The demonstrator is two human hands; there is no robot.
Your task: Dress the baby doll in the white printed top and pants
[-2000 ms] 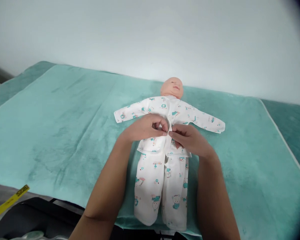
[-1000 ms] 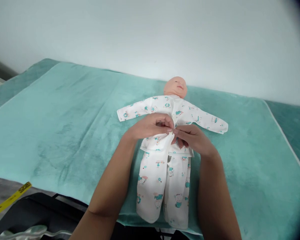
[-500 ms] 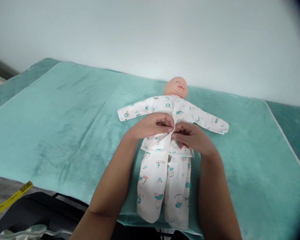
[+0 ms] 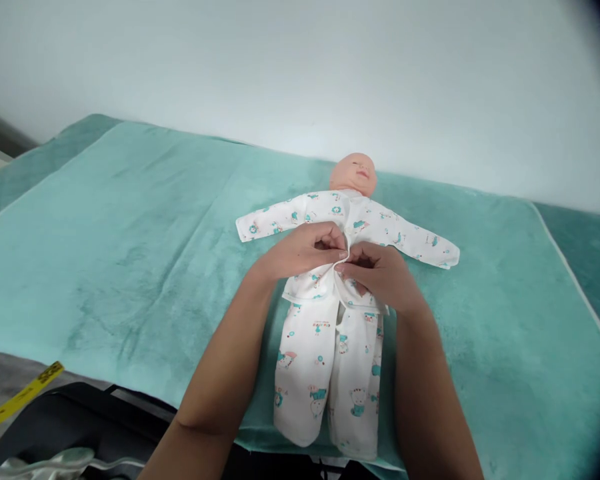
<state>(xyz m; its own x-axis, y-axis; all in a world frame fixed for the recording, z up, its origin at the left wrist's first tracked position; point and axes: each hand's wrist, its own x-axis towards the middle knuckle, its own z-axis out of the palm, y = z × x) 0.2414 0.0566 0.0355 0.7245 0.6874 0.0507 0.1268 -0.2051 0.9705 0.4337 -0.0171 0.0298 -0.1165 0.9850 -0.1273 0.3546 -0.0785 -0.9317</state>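
A baby doll lies on its back, head toward the wall, arms spread. It wears a white printed jacket and matching pants. At the front opening of the jacket, my left hand pinches one edge between thumb and fingers. Facing it, my right hand pinches the edge there too, with its fingertips almost touching the left ones. Whatever fastener lies between the fingertips is hidden. Below the hands, the jacket's hem hangs slightly parted over the top of the pants.
A green plush blanket covers the bed, which stands against a white wall. At the lower left are a black chair, a pale item partly in view, and yellow tape on the floor.
My right fingertips have shifted slightly left and closer to the left ones, pulling the jacket's edges into a fold. The doll has hardly moved.
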